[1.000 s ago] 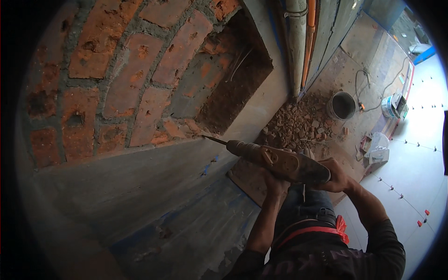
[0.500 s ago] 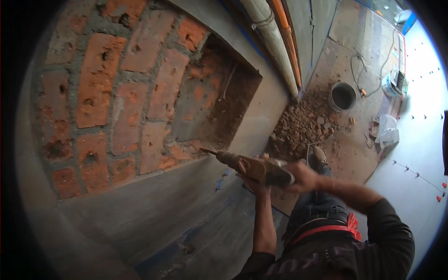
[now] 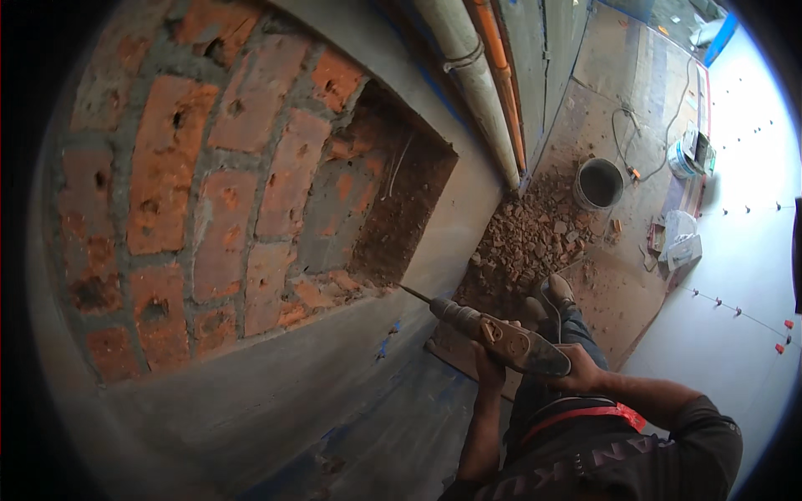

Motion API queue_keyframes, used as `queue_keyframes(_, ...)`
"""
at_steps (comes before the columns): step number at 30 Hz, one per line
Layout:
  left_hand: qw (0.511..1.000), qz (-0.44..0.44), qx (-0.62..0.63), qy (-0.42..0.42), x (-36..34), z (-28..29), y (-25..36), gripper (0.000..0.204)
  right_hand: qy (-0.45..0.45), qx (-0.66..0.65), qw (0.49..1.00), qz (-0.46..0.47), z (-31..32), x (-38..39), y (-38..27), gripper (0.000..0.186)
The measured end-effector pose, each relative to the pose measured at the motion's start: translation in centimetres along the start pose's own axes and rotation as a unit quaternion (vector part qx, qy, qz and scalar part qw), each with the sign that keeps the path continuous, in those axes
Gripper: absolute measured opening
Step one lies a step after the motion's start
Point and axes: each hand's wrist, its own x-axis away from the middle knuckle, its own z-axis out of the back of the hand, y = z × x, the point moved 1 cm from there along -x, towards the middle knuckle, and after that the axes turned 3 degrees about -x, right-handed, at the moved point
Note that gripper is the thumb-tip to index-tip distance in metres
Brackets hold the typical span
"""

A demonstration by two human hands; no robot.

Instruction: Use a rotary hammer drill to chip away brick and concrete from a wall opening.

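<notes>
I hold a dusty rotary hammer drill [image 3: 505,341] in both hands. My left hand [image 3: 489,364] supports its body from below, fingers wrapped round it and partly hidden. My right hand [image 3: 580,369] is closed on the rear handle. From the chuck a long thin bit [image 3: 415,294] points up and left. Its tip is at the lower right corner of a recess [image 3: 404,204] cut into the wall; whether it touches the edge I cannot tell. Exposed brickwork [image 3: 219,230] with grey mortar fills the wall at left, and broken brick lies along the recess's lower edge.
A heap of brick rubble [image 3: 530,230] lies at the wall's foot, by my shoe [image 3: 557,290]. Beyond it stand a dark bucket [image 3: 599,183] and a white tub [image 3: 687,155]. A cable [image 3: 618,138] trails over the floor. Grey and orange pipes [image 3: 469,71] run along the wall.
The drill and both hands have moved right and down in the picture. The bit's tip has drawn back from the broken brick toward the recess's outer corner. My view has shifted slightly.
</notes>
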Motion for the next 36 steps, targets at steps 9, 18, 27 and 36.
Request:
queue_keyframes(9,0.992,-0.018,-0.031,-0.125,-8.5,-9.2,9.1,0.118,0.075,0.057,0.983,0.155,5.2,-4.1,-5.2,0.034)
queue_keyframes(18,0.98,-0.114,-0.054,-0.157,-15.5,-18.4,19.5,0.114,0.114,0.12,0.963,0.211,9.1,-11.1,-11.8,0.047)
queue_keyframes(27,0.986,-0.102,-0.039,-0.123,-17.6,-18.1,17.3,0.11,0.132,0.104,0.96,0.224,11.3,-10.6,-11.4,0.043)
queue_keyframes(36,0.98,-0.142,-0.11,-0.089,-20.7,-20.0,19.2,0.107,0.127,0.127,0.962,0.205,15.0,-14.2,-14.9,0.033)
